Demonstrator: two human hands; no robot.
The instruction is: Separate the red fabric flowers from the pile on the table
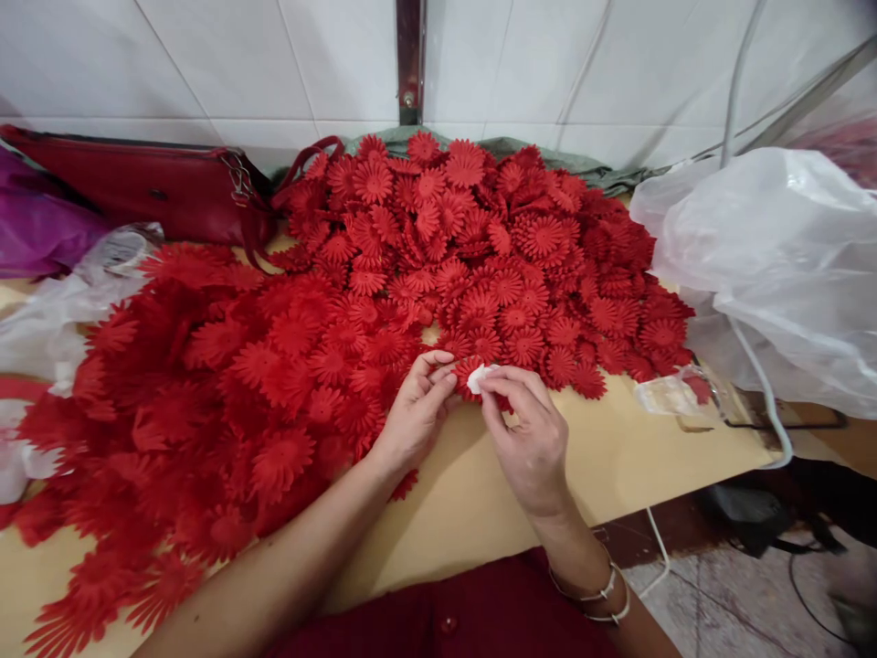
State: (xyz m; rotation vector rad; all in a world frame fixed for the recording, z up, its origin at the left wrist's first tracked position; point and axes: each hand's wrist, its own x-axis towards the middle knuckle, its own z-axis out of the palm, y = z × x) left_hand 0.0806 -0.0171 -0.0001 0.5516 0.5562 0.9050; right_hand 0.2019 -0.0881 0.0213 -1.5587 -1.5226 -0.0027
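In the head view, my left hand (419, 407) is closed, thumb against fingers, at the left edge of a small red flower (464, 368) with narrow petals. My right hand (531, 439) pinches a small white piece (475, 378) over that flower; what exactly the white piece is, I cannot make out. Part of the flower lies hidden behind the white piece and the right fingertips. Right behind both hands rises a big heap of similar red flowers (507, 288). Another loose heap of larger red petal layers (206, 393) spreads beside my left forearm.
A dark red handbag (137, 187) lies at the back left beside a purple bag (45, 215). White plastic bags (774, 247) bulge at the right with a pale cable (760, 384) hanging down. The pale tabletop (637, 452) ends at the front right; tiled wall (329, 59) stands behind.
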